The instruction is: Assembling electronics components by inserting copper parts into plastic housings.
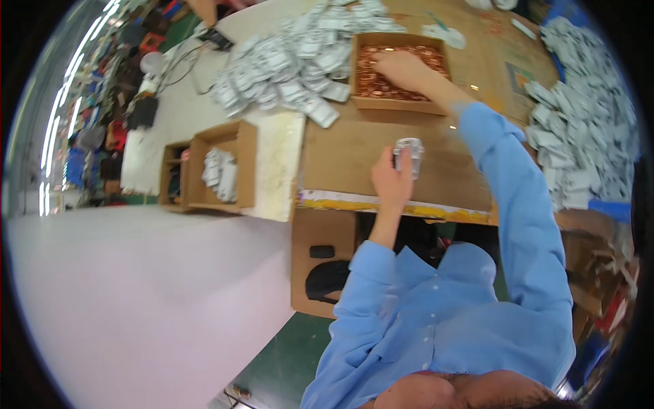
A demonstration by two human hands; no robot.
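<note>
From where I stand, the small white plastic part [416, 165] sits over the near side of the brown worktop [340, 153], its sides gripped by the curled fingers and thumb of the left hand [392, 178]. Beyond it, the right hand [398, 68] dips into an open cardboard box [398, 104] of little copper pieces [371, 85], fingers bent downward, though I cannot tell how far they are open or whether they have hold of one. Farther out, white parts lie heaped far left [276, 65] and to the right [575, 123], with a smaller carton [247, 167] of them at the near left.
</note>
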